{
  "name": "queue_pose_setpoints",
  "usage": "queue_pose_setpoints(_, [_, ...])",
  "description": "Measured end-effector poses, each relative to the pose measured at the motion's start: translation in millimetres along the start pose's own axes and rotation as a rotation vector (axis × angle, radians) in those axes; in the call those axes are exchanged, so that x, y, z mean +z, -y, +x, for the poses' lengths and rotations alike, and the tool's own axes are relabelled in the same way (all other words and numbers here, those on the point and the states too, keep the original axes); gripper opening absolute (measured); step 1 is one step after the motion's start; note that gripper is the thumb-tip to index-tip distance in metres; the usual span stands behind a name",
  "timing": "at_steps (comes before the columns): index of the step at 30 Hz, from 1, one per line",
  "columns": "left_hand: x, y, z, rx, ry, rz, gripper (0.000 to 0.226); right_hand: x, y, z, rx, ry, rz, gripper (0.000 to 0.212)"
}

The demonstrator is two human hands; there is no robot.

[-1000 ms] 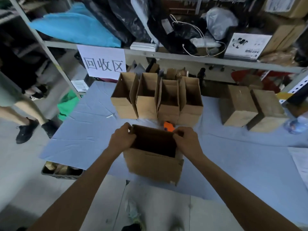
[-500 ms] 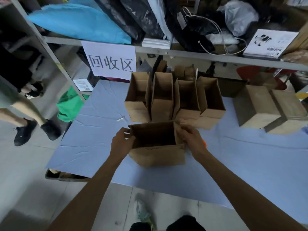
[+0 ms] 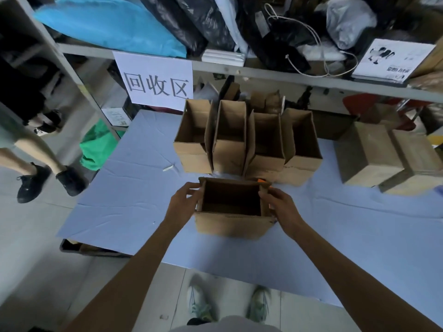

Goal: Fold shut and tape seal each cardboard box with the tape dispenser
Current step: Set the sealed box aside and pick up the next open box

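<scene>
- Both hands are closed on one box: the left hand grips its left wall, with the fingers curled around the upper edge.
- The right hand grips the right wall, with the fingers hooked over the rim.
- The box stands upright on the bench, near the middle of the near edge. Its top is open and the dark inside is visible.
- The tape dispenser lies just behind the far right corner of the box. Only a small orange part of it shows.
- Four open boxes stand side by side in a row behind the held box, toward the far edge of the bench. Their flaps stand up.
- Two closed boxes sit touching each other at the far right of the bench, apart from the row.
- A small white scrap lies on the blue bench cover, to the left of the row.
- A paper sign hangs from the shelf above the far left corner of the bench.
- A second person's legs stand on the floor to the left of the bench.
</scene>
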State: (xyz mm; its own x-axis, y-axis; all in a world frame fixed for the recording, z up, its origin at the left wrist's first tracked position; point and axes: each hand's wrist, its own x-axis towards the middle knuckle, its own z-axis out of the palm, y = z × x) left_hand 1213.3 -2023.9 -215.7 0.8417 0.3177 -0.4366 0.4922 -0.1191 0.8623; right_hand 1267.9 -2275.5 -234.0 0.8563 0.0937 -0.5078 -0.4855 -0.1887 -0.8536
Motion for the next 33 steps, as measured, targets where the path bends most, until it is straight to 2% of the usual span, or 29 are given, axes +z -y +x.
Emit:
queue_pose_setpoints(1, [3,1,1,0.021,-0.004,0.022,0.021,-4,-2,4,0.011,0.008,0.023,0.065])
queue_pose_setpoints(3, [6,3,5,0.032,-0.009,0.011,0.023,-8,-3,8,0.031,0.024,0.067,0.053])
queue_pose_setpoints(6, [2,1,6,-0.014,0.063,-0.123,0.016,-11,-8,13,0.025,0.039,0.173,0.036])
queue_pose_setpoints(9, [-5,5,7,0.014,0.133,-0.153,0.021,-13,-10,11,-0.043,0.043,0.217,0.04])
queue_pose_setpoints(12, [-3,10,7,0.052,0.121,-0.161,0.029,-11,-11,8,-0.128,0.003,0.042,0.047])
queue_pose_setpoints(15, [0,13,11,0.025,0.072,-0.023,0.032,-8,-8,7,-0.222,-0.018,-0.078,0.052])
queue_pose_setpoints(19, [-2,14,15,0.056,0.058,0.022,0.034,-11,-5,11,-0.306,-0.028,-0.281,0.053])
queue_pose_setpoints(21, [0,13,13,0.073,0.013,0.063,0.036,-13,-5,14,-0.334,-0.036,-0.297,0.043])
queue_pose_setpoints(24, [3,12,12,0.082,-0.009,0.114,0.036,-16,-1,13,-0.353,0.028,-0.162,0.029])
queue_pose_setpoints(26, [-2,12,12,0.069,0.053,0.046,0.03,-20,1,11,-0.307,0.122,-0.063,0.035])
queue_pose_setpoints(28, [-8,12,11,0.082,0.153,-0.141,0.027,-24,2,9,-0.259,0.248,0.061,0.045])
queue_pose_setpoints(30, [-12,13,8,0.057,0.24,-0.283,0.024,-30,2,8,-0.235,0.361,0.13,0.067])
queue_pose_setpoints(31, [-13,15,6,0.04,0.274,-0.28,0.021,-32,2,6,-0.236,0.412,0.146,0.075])
queue_pose_setpoints(32, [-13,20,6,0.037,0.307,-0.258,0.027,-33,2,5,-0.236,0.449,0.165,0.079])
queue_pose_setpoints(33, [-15,26,7,0.047,0.342,-0.211,0.046,-33,2,3,-0.234,0.463,0.175,0.08])
